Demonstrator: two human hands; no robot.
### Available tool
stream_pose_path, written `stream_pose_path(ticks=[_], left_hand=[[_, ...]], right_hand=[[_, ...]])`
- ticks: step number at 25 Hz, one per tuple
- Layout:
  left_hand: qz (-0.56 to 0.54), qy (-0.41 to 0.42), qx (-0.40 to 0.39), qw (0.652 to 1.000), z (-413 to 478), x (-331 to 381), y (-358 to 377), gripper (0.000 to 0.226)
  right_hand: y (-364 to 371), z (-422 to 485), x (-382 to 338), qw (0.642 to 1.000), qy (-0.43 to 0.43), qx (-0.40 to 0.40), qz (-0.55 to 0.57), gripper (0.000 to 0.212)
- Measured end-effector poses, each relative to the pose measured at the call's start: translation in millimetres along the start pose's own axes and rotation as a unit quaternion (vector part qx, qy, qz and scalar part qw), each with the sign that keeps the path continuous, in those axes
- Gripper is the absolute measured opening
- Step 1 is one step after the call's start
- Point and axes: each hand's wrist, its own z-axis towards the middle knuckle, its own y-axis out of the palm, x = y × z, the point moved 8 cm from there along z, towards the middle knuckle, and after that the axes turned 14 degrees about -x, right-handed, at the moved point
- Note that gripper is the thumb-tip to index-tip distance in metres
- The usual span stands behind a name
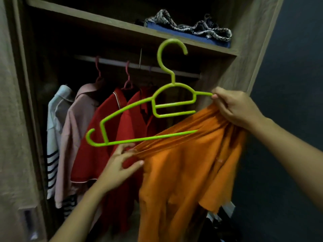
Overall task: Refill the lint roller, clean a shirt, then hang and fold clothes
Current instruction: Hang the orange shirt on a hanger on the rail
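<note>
Wooden wardrobe shelf [104,21], patterned cloth [201,28] atop folded blue fabric [183,34], rail [113,61] below carrying hung shirts [104,128]

Green hanger [152,109] against orange shirt [188,168]

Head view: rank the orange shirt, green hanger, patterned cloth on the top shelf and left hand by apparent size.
1. orange shirt
2. green hanger
3. patterned cloth and left hand: look about alike; the hand is nearer the camera, so I leave them unranked.
</note>
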Motion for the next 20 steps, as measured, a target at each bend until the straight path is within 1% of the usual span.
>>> stream_pose_path(ticks=[2, 4, 6, 7, 10, 13, 15, 17, 19, 20], left_hand=[[0.017, 0.031, 0.009, 0.999, -11, 5, -29, 0.032], [0.026, 0.043, 0.003, 0.999, -17, 10, -50, 0.034], [0.026, 0.043, -0.001, 0.999, -26, 7, -68, 0.042], [0.026, 0.039, -0.010, 0.999, -32, 4, -75, 0.044], [0.026, 0.021, -0.037, 0.999, -44, -2, -91, 0.045], [0.063, 0.025, -0.037, 0.997, -36, 21, -93, 0.043], [0.104, 0.033, -0.018, 0.994, -22, 38, -88, 0.035], [0.110, 0.025, 0.008, 0.994, -10, 47, -87, 0.023], [0.112, 0.021, 0.033, 0.993, -6, 50, -94, 0.030], [0.119, 0.031, 0.042, 0.992, -7, 50, -99, 0.029]], right_hand=[[12, -19, 8, 1.000, 0.013, 0.001, -0.004, 0.022], [24, -34, 17, 0.998, 0.049, 0.014, 0.021, 0.028], [35, -47, 24, 0.996, 0.074, 0.023, 0.043, 0.033], [41, -52, 25, 0.997, 0.067, 0.020, 0.040, 0.035], [60, -61, 15, 1.000, -0.001, -0.007, 0.024, 0.034], [73, -50, -5, 0.998, -0.027, -0.019, 0.049, 0.032], [76, -34, -19, 0.998, 0.000, -0.021, 0.067, 0.032], [80, -23, -22, 0.993, 0.044, -0.045, 0.100, 0.039], [83, -19, -20, 0.986, 0.071, -0.066, 0.132, 0.049], [84, -19, -19, 0.983, 0.075, -0.076, 0.151, 0.051]])
